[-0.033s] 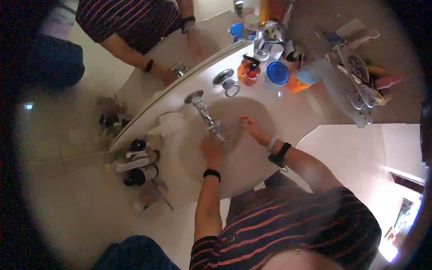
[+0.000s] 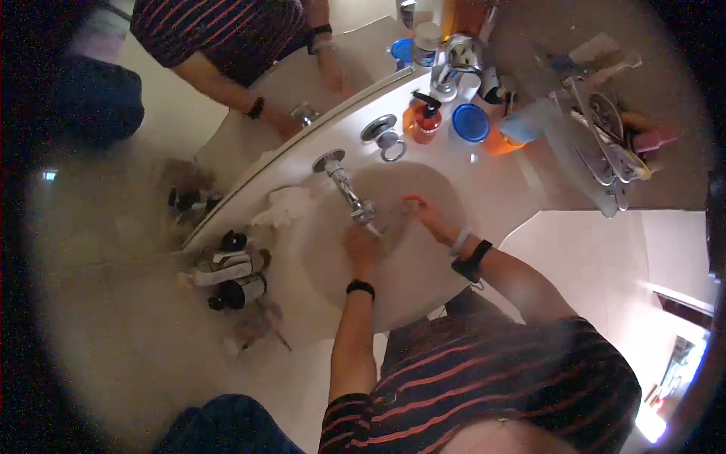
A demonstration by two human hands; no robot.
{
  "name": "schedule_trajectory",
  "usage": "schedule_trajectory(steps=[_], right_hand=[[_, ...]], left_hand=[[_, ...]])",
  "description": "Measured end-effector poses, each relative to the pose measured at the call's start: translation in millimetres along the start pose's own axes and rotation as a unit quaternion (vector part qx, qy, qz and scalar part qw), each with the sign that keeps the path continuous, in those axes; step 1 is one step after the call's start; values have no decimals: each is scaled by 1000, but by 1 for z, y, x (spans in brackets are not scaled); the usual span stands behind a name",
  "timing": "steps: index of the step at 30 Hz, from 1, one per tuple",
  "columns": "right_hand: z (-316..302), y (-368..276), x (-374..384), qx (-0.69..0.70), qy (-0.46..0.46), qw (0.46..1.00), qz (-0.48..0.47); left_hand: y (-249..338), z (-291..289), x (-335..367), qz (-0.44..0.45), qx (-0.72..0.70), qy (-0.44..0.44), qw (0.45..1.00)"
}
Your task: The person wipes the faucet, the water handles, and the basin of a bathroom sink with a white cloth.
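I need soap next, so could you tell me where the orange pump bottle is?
In the head view, the orange pump bottle stands on the counter behind the faucet, beside the blue lid.

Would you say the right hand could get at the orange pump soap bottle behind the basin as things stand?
Probably yes: the right hand is bare over the white basin, and the counter between it and the orange pump soap bottle looks free of obstacles.
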State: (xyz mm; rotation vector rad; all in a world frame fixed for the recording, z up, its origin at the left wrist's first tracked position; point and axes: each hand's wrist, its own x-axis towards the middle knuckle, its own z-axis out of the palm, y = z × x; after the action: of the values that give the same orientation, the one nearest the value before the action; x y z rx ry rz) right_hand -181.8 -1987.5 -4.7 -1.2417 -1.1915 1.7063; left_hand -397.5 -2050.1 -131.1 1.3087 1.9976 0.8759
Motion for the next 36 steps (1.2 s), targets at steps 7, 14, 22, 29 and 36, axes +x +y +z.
schedule_trajectory(steps=[7,14,22,29,36], right_hand=[[-15,22,-5,63,4,994,84],[-27,28,3,81,8,990,115],[-6,49,4,4,-50,995,82],[-3,80,3,-24,-120,992,24],[-22,103,13,49,-153,982,104]], left_hand=[[45,31,-21,227,340,-204,889],[40,35,-26,138,418,-155,884],[-6,38,-8,225,372,79,897],[69,11,-22,32,-95,-244,964],[141,-36,-46,-217,-545,-161,794]])
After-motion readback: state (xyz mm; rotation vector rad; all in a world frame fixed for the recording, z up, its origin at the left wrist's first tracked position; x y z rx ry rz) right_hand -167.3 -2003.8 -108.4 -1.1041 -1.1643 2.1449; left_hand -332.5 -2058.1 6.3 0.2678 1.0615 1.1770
